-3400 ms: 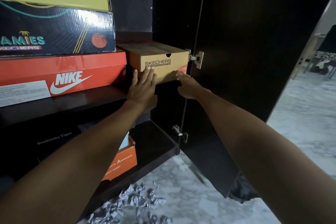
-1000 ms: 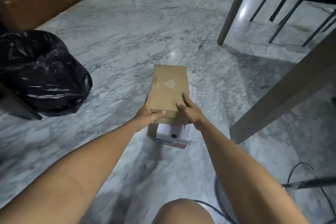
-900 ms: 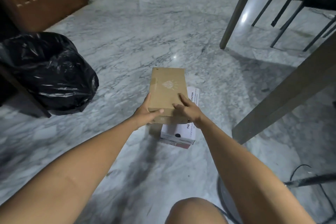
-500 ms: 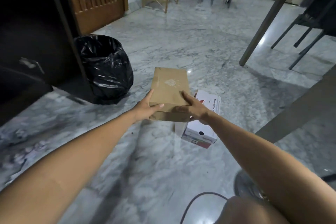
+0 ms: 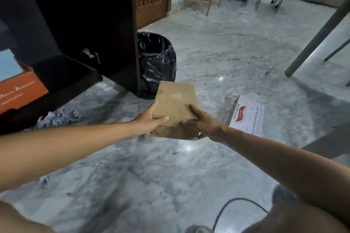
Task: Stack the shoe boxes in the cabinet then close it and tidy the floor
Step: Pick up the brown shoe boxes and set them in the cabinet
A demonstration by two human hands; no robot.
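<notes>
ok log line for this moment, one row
held: brown shoe box | left hand: gripping | right hand: gripping | on floor: white Skechers box, crumpled paper | cabinet door: open

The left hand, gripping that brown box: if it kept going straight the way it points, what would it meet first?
Probably the black bin bag beside the open cabinet door. The left hand points up and away with the brown box, but depth is hard to judge here.

The brown box (image 5: 175, 102), gripped by left hand (image 5: 149, 119) and right hand (image 5: 200, 121), has been lifted off the white Skechers box (image 5: 246, 115) and carried left toward the cabinet (image 5: 85, 24). The white box is now fully uncovered.
</notes>
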